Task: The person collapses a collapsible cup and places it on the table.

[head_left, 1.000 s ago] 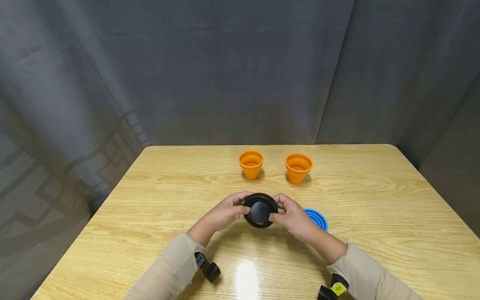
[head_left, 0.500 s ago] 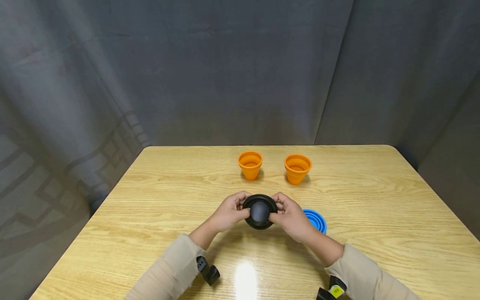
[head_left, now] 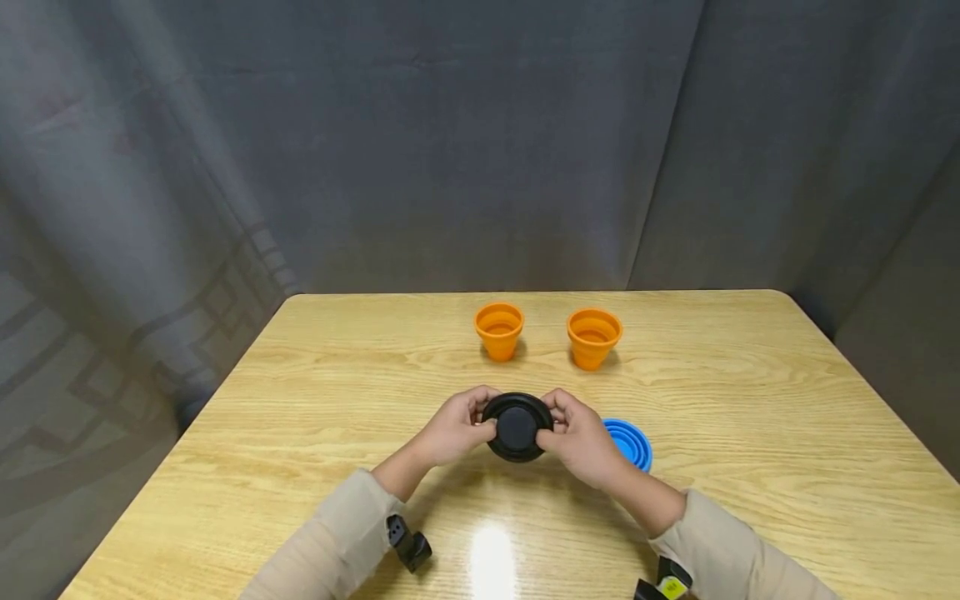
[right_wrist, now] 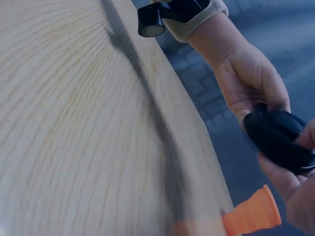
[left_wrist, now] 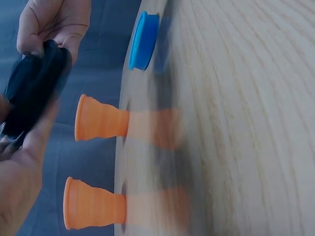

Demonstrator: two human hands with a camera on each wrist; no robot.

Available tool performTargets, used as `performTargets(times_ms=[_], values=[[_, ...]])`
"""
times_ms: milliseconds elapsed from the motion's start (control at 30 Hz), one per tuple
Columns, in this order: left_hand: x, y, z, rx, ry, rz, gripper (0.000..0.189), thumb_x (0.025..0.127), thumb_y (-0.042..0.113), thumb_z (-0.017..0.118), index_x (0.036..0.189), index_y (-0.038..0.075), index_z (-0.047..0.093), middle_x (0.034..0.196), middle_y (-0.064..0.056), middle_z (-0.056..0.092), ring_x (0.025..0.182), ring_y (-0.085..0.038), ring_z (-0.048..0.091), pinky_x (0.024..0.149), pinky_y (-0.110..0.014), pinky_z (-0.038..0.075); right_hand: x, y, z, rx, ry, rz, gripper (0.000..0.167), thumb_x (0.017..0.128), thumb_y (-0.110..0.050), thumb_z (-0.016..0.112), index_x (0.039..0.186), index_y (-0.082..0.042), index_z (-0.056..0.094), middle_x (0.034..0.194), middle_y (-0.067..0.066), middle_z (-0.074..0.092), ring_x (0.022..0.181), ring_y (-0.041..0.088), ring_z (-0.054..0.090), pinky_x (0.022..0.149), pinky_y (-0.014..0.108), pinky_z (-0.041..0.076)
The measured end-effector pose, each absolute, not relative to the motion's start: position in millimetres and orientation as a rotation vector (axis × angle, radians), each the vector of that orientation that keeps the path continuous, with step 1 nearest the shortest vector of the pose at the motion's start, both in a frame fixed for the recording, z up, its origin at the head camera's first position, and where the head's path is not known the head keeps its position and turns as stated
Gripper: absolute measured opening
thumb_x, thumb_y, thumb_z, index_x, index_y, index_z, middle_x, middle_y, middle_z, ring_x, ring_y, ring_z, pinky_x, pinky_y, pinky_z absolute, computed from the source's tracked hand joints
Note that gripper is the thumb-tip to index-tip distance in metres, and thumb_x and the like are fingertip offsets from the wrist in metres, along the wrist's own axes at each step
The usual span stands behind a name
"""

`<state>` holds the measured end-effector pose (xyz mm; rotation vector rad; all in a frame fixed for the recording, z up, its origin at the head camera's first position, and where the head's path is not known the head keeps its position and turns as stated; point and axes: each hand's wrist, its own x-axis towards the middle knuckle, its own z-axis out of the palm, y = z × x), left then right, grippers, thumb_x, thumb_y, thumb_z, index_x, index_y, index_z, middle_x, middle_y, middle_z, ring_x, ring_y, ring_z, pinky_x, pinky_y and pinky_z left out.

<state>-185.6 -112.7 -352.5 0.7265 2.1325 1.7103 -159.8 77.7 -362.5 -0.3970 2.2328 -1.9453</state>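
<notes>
A black collapsible cup (head_left: 517, 427), squashed into a flat disc with a round centre, is held between both hands. My left hand (head_left: 453, 429) grips its left edge, thumb on the near face and fingers behind. On the opposite edge my right hand (head_left: 588, 442) pinches it in the same way. In the left wrist view the black cup (left_wrist: 34, 88) is up off the table and partly blurred. The right wrist view has the black cup (right_wrist: 275, 137) between the two hands, its far side hidden by fingers.
Two orange collapsible cups, the left one (head_left: 498, 331) and the right one (head_left: 594, 337), stand upright and expanded toward the back. A blue collapsible cup (head_left: 630, 444), folded low, lies beside my right wrist. The wooden table (head_left: 315, 400) ends at a grey curtain (head_left: 465, 167).
My left thumb has slid a little lower along the black cup. The cup's face has tilted slightly, and both hands keep their grip. The orange and blue cups stay put.
</notes>
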Motion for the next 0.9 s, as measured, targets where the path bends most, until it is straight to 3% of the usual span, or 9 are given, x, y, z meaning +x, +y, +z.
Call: performTargets(times_ms=[233,700,900], values=[[-197,-122,-370,0.748,2.050,1.701,0.022,0.082,-0.008,0.047,0.104,-0.010,0.049,0.089,-0.010,0.057,0.074,-0.012,0.055,0.063,-0.023,0.048,-159,84,-361,-0.440,2.278,-1.851,0.023,0.077,0.004,0.054,0.099,0.007,0.048,0.082,0.011,0.054,0.071,0.018,0.057,0.063,0.031,0.049],[-204,-134,-369,0.806,1.857,1.664,0.030,0.082,-0.005,0.052,0.109,-0.013,0.045,0.097,-0.013,0.056,0.084,-0.016,0.055,0.073,-0.027,0.046,-166,96,-359,-0.514,2.085,-1.768,0.032,0.080,-0.008,0.059,0.105,0.009,0.049,0.087,0.012,0.058,0.079,0.020,0.056,0.072,0.038,0.046],[-206,-133,-370,0.817,1.896,1.671,0.032,0.083,0.000,0.053,0.112,-0.011,0.045,0.097,-0.015,0.056,0.083,-0.017,0.055,0.073,-0.044,0.046,-169,97,-360,-0.483,2.008,-1.842,0.032,0.085,-0.014,0.054,0.105,0.010,0.048,0.090,0.012,0.057,0.082,0.021,0.057,0.075,0.041,0.046]])
